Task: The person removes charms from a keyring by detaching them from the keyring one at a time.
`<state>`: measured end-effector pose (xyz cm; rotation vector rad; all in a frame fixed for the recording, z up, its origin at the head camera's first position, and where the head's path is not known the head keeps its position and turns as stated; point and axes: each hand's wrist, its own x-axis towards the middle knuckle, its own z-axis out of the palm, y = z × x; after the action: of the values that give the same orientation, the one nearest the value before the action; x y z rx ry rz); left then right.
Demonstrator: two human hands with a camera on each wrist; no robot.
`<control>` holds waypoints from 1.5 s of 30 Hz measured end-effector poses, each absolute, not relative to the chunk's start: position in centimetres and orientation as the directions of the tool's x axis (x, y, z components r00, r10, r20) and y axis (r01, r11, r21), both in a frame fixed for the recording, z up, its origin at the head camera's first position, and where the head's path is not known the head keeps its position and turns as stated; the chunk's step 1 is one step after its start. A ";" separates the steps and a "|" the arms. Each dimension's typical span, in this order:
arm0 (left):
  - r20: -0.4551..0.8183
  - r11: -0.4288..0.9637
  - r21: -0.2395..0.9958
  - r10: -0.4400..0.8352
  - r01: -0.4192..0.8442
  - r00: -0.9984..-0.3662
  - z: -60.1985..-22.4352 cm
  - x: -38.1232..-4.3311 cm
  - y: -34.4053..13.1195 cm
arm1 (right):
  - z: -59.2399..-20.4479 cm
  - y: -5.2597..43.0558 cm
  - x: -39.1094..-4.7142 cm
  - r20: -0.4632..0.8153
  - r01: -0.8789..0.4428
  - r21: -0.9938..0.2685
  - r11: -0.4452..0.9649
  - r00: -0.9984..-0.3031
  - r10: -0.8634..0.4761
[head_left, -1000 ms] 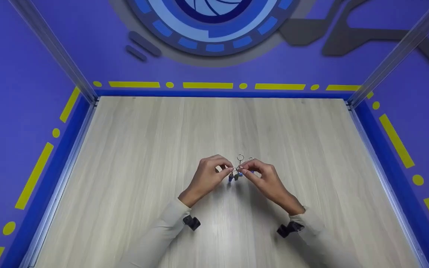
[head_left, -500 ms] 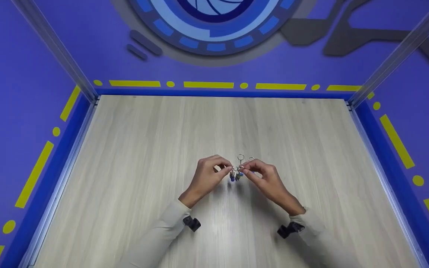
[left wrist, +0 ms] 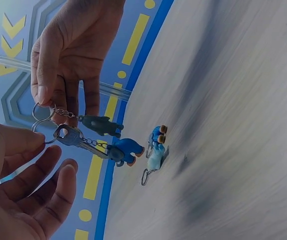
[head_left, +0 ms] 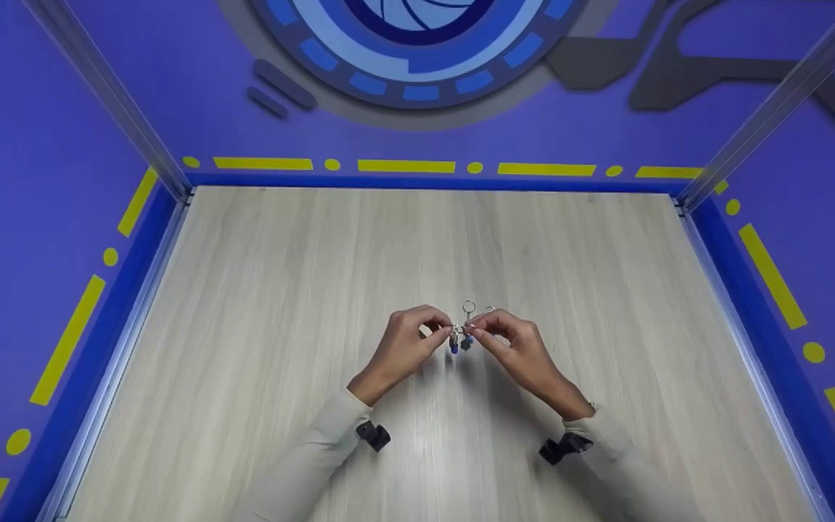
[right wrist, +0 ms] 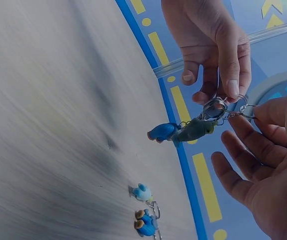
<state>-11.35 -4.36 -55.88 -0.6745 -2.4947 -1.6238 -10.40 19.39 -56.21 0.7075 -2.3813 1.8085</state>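
Observation:
Close together above the table, both hands pinch linked metal key rings. My left hand [head_left: 410,337] holds one ring [left wrist: 44,132] between thumb and forefinger. From it hang a metal key [left wrist: 86,145] and a small blue figure keychain [left wrist: 127,150] with orange feet. Thumb and fingertips of my right hand [head_left: 517,344] grip the other ring [left wrist: 42,111], whose short chain carries a grey-green figure keychain [left wrist: 99,125]. The right wrist view shows the rings [right wrist: 216,107] overlapping between the fingertips, with the grey-green figure partly in front of the blue one.
On the table [head_left: 280,290], just beyond the hands, lie a light blue figure keychain [left wrist: 155,159] and a darker blue one [left wrist: 157,135] with their rings. Blue-purple panels [head_left: 417,145] with yellow dashes border the table at the back and sides.
The hands stay almost in place, still pinching the rings. The dangling figures have swung and turned slightly, shifting a little to the right in the head view.

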 end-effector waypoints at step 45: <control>0.510 0.436 0.700 0.250 0.566 -0.823 -56.2 -11.2 -4.6 | -58.2 18.1 -10.2 0.260 -0.355 -0.883 0.307 -0.915 -0.310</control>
<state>-11.17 -4.57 -56.15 -0.6991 -2.3632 -1.3397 -10.16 18.10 -58.16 0.6380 -2.5063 1.7106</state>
